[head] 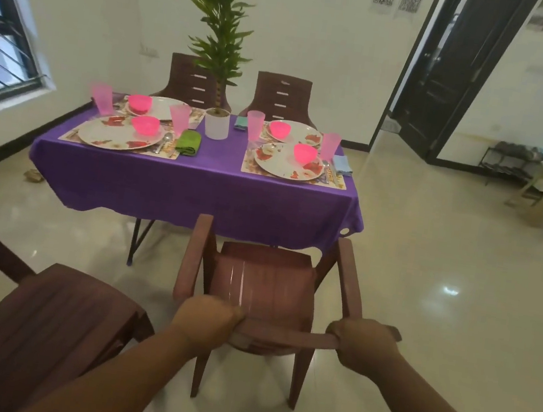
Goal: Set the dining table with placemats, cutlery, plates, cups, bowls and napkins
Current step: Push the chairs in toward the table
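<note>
Brown moulded plastic fills the near view: a brown plastic armchair stands with its seat facing the table, and both hands are on the top rail of its back. The left hand is curled tight around the rail's left end, fingers wrapped under it; the right hand is closed the same way around the right end. Neither holds any tableware. A second brown plastic chair sits just to the left, well back from the table.

Beyond the armchair, the purple tablecloth covers the dining table, and the setting looks essentially complete. Four patterned placemats each carry a floral white plate with a pink plastic bowl on it. A translucent pink cup stands by each place. Metal spoons lie beside the near plates; cutlery at the far places is too small to tell. A folded green napkin, a light blue napkin and a teal napkin are visible; a fourth I cannot make out. A potted green plant in a white pot stands at the centre.

What seems left is seating: pushing this armchair in, then its neighbour.
</note>
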